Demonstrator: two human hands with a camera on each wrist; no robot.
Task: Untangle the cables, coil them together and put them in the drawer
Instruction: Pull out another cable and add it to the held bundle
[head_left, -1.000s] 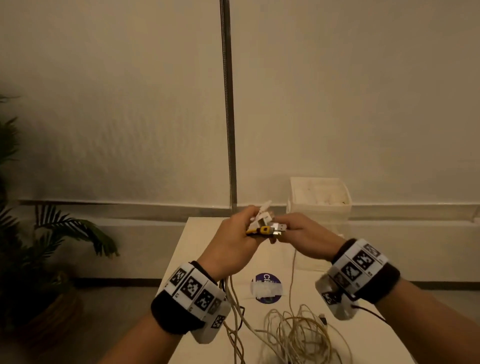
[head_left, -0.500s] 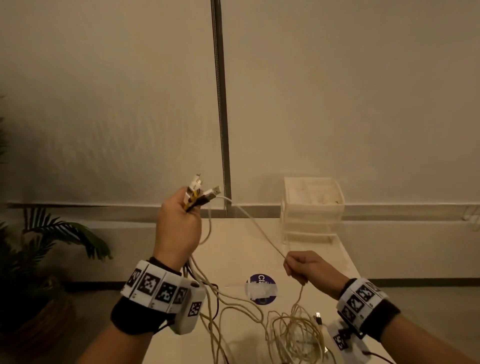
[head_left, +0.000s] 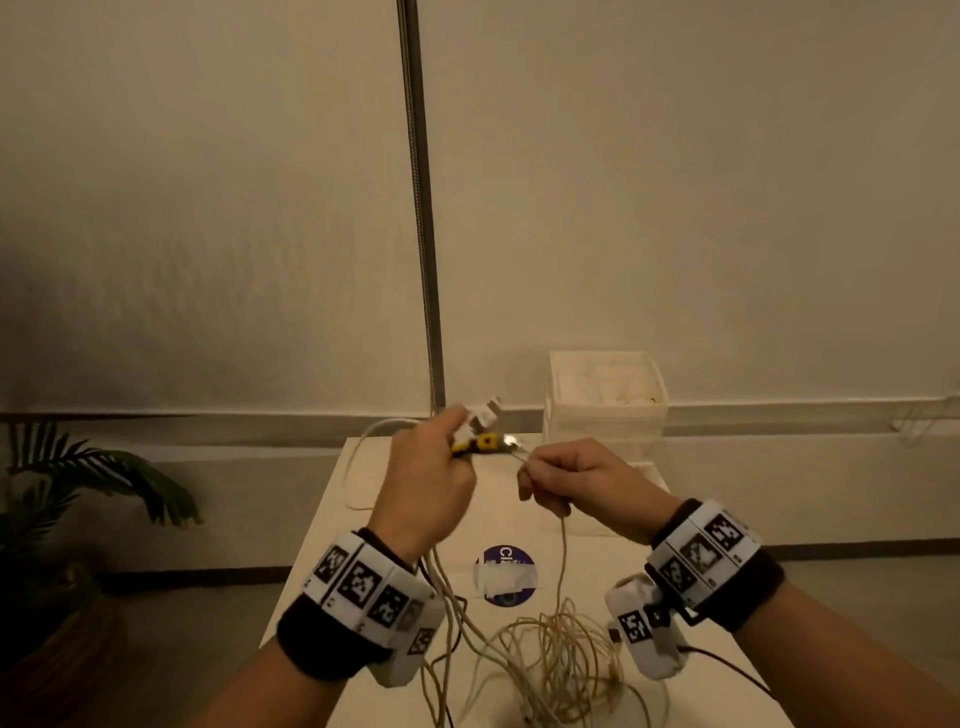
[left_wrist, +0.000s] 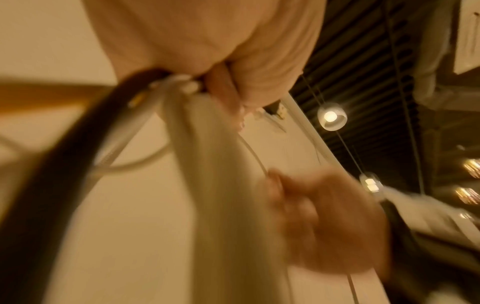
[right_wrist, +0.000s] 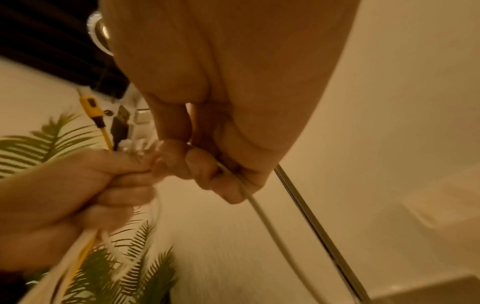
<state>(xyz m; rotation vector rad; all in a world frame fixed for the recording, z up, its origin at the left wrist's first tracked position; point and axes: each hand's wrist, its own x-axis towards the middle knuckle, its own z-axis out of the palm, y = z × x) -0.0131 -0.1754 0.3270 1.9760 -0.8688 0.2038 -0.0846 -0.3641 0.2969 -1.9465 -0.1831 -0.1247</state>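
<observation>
My left hand (head_left: 431, 467) grips a bundle of cable ends above the table; a yellow plug (head_left: 487, 442) and a white plug (head_left: 485, 413) stick out past the fingers. From this fist several cables (head_left: 447, 592) hang down to a loose tangle (head_left: 556, 654) on the white table (head_left: 363, 519). My right hand (head_left: 571, 478), close beside the left, pinches one white cable (head_left: 562, 551) that drops into the tangle. In the right wrist view that white cable (right_wrist: 255, 207) runs out of the curled fingers (right_wrist: 207, 170), with the yellow plug (right_wrist: 91, 107) to the left. A white drawer unit (head_left: 605, 395) stands at the table's far right.
A round blue sticker (head_left: 505, 574) lies mid-table. A metal pole (head_left: 421, 208) rises behind the table against the pale wall. A potted palm (head_left: 78, 493) stands on the floor to the left. The table's left edge runs close by my left wrist.
My left hand came down from its raised spot and back toward the centre. My right hand rose along the white cable to meet it, so a loop now bows out to the left.
</observation>
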